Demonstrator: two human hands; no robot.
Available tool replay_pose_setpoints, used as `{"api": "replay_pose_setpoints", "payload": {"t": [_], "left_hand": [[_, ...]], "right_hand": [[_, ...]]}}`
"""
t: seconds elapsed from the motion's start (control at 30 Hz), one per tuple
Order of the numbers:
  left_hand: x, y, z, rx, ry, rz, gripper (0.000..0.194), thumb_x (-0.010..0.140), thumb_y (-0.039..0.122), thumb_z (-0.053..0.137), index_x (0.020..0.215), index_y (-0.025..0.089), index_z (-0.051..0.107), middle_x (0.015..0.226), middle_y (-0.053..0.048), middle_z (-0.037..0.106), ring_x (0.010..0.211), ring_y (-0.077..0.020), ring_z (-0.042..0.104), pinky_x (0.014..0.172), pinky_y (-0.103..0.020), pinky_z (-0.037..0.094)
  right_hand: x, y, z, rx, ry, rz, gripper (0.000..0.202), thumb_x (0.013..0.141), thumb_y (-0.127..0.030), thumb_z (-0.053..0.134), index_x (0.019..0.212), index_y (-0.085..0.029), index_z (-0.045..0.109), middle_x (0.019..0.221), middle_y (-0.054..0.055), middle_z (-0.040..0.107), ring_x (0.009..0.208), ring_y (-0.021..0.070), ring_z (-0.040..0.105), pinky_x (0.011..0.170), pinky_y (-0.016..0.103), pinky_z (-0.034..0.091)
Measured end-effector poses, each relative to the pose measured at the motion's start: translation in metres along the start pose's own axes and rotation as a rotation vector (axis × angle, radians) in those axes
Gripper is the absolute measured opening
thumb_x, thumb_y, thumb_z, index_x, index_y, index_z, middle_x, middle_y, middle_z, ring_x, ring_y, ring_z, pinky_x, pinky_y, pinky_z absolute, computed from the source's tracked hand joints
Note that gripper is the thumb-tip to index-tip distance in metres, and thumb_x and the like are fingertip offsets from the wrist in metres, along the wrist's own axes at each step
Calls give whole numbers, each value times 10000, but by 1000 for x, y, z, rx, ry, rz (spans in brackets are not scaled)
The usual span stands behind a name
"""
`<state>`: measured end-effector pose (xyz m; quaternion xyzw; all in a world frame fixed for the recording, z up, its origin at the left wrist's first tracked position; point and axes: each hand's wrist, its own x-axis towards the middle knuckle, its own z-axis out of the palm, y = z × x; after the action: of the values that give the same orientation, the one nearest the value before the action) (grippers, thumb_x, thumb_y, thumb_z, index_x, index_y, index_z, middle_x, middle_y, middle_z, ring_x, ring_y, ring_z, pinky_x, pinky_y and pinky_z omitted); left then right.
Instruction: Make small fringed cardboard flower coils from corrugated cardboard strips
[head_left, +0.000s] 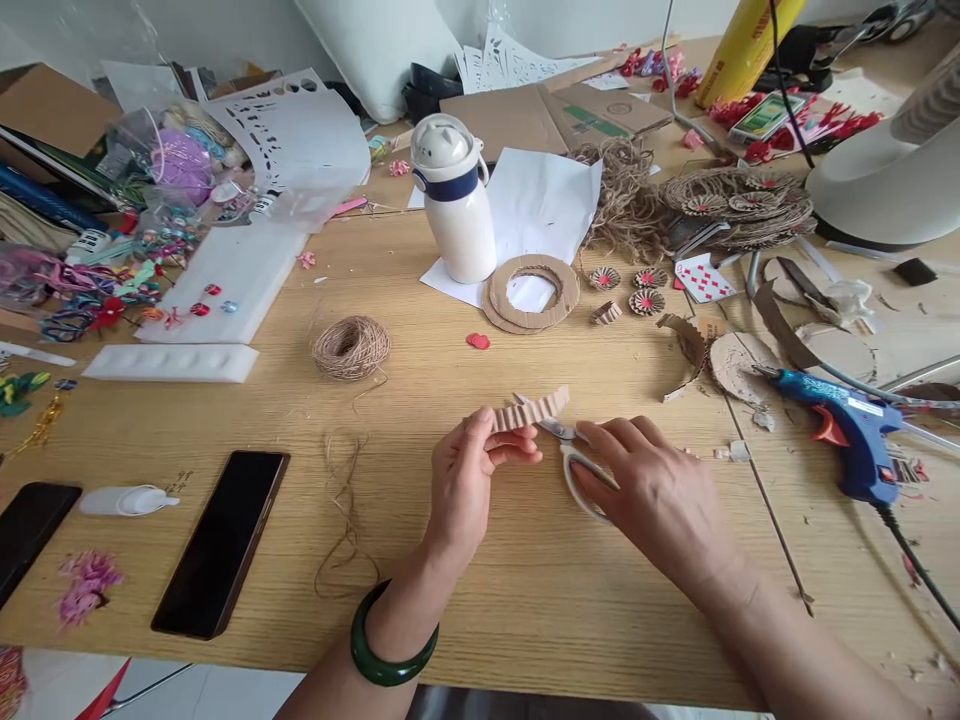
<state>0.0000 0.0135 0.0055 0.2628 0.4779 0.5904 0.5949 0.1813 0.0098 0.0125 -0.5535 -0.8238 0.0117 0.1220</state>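
Note:
Between thumb and fingers, my left hand pinches a strip of corrugated cardboard above the table's front middle. My right hand grips a pair of scissors by the handles, which are pale grey. The scissor blades lie across the strip near its right part; whether they are cutting into it I cannot tell. Beyond the hands are two cardboard rings, a small rolled piece of corrugated cardboard, several cardboard rosettes with red centres and a few red paper discs.
A blue glue gun lies at right, its cord running off the table. Twine sits left of centre, with a loose strand trailing forward. A white bottle stands at the back. Phones lie front left. Cardboard scraps litter the right.

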Motion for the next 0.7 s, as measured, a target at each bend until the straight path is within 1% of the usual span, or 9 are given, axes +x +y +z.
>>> {"api": "replay_pose_setpoints", "payload": {"t": [0.1, 0.23, 0.27, 0.3, 0.33, 0.43, 0.5, 0.57, 0.7], "left_hand": [[-4, -4, 0, 83, -100, -49, 321, 913, 387, 599, 756, 128, 704, 729, -78, 727, 598, -157, 649, 577, -292, 570], [-8, -5, 1, 247, -243, -76, 376, 922, 433, 581, 716, 140, 695, 715, -84, 719, 577, -162, 633, 554, -283, 536], [-9, -5, 1, 283, -285, -88, 392, 923, 451, 575, 712, 142, 695, 712, -85, 716, 576, -163, 629, 552, -282, 530], [-10, -5, 1, 314, -328, -102, 404, 923, 466, 569, 711, 145, 694, 706, -83, 710, 572, -162, 623, 551, -281, 524], [-11, -5, 2, 339, -366, -114, 413, 925, 476, 563, 706, 149, 690, 696, -78, 702, 564, -158, 614, 551, -279, 517], [-13, -2, 2, 396, -433, -127, 433, 932, 486, 548, 670, 162, 667, 640, -51, 657, 526, -142, 581, 547, -271, 487], [-13, -2, 2, 421, -436, -132, 444, 932, 487, 546, 642, 168, 654, 590, -33, 620, 508, -140, 567, 542, -270, 470], [-13, -2, 2, 418, -430, -143, 459, 934, 494, 537, 633, 169, 657, 569, -30, 605, 501, -145, 561, 530, -275, 465], [-11, -7, 0, 332, -417, -127, 519, 964, 527, 444, 718, 158, 714, 663, -71, 668, 559, -173, 599, 541, -296, 494]], "right_hand": [[1, 2, -8, 75, 43, 15, 103, 897, -288, 632, 876, -209, 694, 786, 39, 705, 770, 220, 647, 534, 309, 364], [6, 8, -21, 387, 317, 141, 130, 949, -230, 536, 928, -192, 658, 839, 64, 705, 792, 210, 632, 720, 338, 470], [7, 8, -24, 488, 340, 168, 127, 954, -243, 536, 959, -194, 653, 875, 70, 708, 827, 216, 636, 761, 351, 480], [8, 8, -25, 597, 316, 189, 130, 956, -270, 546, 972, -198, 653, 903, 73, 712, 857, 221, 641, 783, 355, 487], [8, 6, -26, 712, 243, 204, 143, 953, -307, 563, 961, -201, 658, 912, 72, 716, 866, 220, 646, 782, 350, 493], [8, -1, -25, 1049, -106, 229, 222, 928, -401, 614, 886, -190, 669, 815, 51, 723, 757, 183, 656, 680, 297, 499], [7, -6, -22, 1216, -271, 246, 251, 908, -426, 641, 867, -180, 662, 733, 32, 708, 671, 156, 642, 610, 269, 485], [6, -9, -19, 1334, -326, 285, 281, 880, -451, 673, 848, -173, 649, 698, 20, 686, 621, 137, 622, 560, 251, 475], [7, -8, -17, 1486, -336, 452, 395, 793, -541, 727, 778, -167, 604, 660, -11, 609, 519, 98, 545, 467, 230, 478]]}}
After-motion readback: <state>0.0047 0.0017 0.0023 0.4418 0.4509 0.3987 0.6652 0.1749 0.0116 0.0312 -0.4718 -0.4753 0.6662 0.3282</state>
